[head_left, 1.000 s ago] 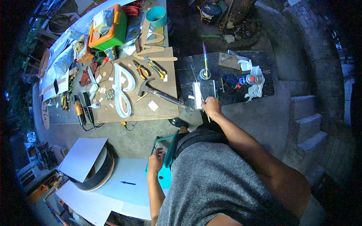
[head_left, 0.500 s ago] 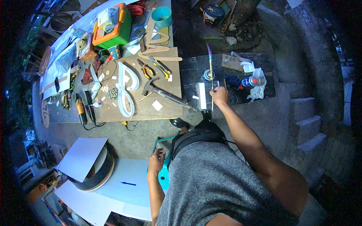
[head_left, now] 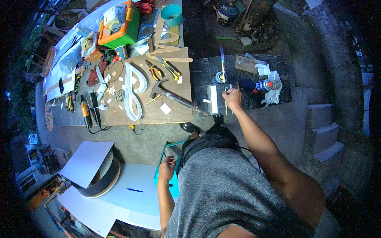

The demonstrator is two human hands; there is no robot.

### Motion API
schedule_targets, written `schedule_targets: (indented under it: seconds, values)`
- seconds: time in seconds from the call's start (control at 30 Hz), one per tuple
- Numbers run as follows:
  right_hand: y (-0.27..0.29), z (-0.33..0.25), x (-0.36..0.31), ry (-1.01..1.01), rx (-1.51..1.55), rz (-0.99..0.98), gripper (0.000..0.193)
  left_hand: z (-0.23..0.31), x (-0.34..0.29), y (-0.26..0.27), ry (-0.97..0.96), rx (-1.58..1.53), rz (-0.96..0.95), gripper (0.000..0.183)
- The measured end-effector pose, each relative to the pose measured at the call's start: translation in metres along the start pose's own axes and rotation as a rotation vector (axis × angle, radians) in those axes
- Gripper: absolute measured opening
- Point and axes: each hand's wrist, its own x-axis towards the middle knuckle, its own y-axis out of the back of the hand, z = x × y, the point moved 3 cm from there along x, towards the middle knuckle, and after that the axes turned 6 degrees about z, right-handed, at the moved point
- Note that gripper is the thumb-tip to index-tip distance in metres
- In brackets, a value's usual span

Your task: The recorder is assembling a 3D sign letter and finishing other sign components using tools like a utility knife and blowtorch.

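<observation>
My right hand (head_left: 232, 98) is closed around a thin, straight, light-coloured strip (head_left: 225, 81) that points away from me over the black marbled tabletop. A bluish-purple glow, like a flame, shows at the strip's far end. Just left of the strip stands a spray-can-like canister (head_left: 218, 77). Nearer to me, beside my right hand, is a white block (head_left: 213, 99) with a small white piece at its left. My left hand (head_left: 166, 168) hangs low next to a teal plastic stool (head_left: 173, 186), fingers loosely curled and apart, nothing visible in it.
A wooden worktable (head_left: 158, 113) at left bears a hammer (head_left: 178, 100), pliers (head_left: 154, 70), cutters (head_left: 170, 68), a white letter-shaped frame (head_left: 130, 95) and an orange-green toolbox (head_left: 123, 27). Another can (head_left: 264, 85) lies at right. White sheets (head_left: 135, 178) and concrete steps (head_left: 327, 135) flank me.
My right hand has shifted very slightly right with the strip, still over the black tabletop. My left hand remains nearly where it was beside the stool.
</observation>
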Motion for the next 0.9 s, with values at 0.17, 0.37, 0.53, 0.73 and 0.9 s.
schedule_targets:
  seconds: [0.17,0.37,0.53,0.73,0.9]
  values:
    - [-0.005,0.01,0.004,0.043,0.014,0.019,0.026,0.009,-0.002,-0.001,0.007,0.028,-0.003,0.026]
    - [-0.011,0.016,0.004,0.086,0.022,0.059,0.031,0.01,-0.004,-0.002,-0.006,0.04,0.006,0.028]
    - [-0.016,0.018,0.005,0.022,-0.009,0.059,0.032,0.003,-0.003,-0.005,0.006,0.035,0.012,0.029]
    - [-0.016,0.018,0.008,-0.057,0.005,-0.036,0.038,0.0,-0.003,-0.005,0.033,0.026,0.002,0.029]
    - [0.014,-0.015,-0.001,-0.123,-0.01,-0.044,0.043,0.002,-0.006,-0.004,0.064,0.054,0.019,0.03]
